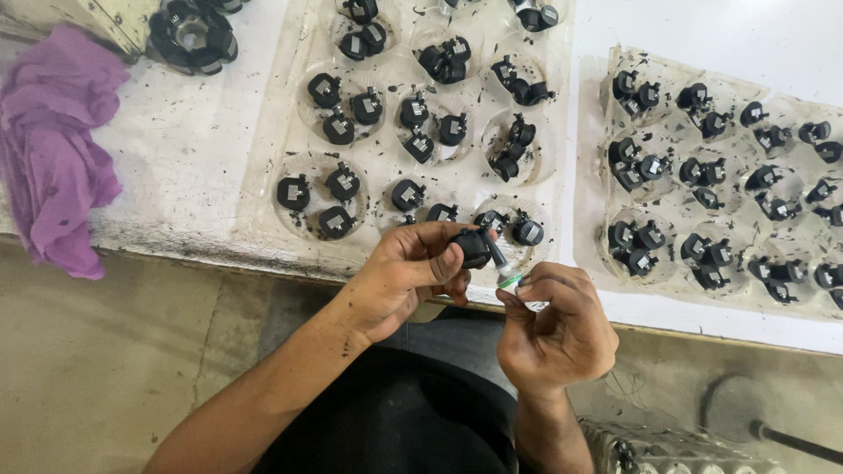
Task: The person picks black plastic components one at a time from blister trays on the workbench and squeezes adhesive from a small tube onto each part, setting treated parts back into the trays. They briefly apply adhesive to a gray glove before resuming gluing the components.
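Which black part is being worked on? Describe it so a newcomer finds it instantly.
Start at the left clear tray of black parts on the white table, then drop to its near edge. There the left hand pinches one black part, and the right hand holds a small tube to it. It alone is out of a tray.

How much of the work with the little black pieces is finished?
Hard to say how much is finished. Two clear trays on the table hold many small black parts: the left tray and the right tray, several per pocket. In hand: the left hand holds one black part while the right hand touches a small tube to it. Treated and untreated parts look alike.
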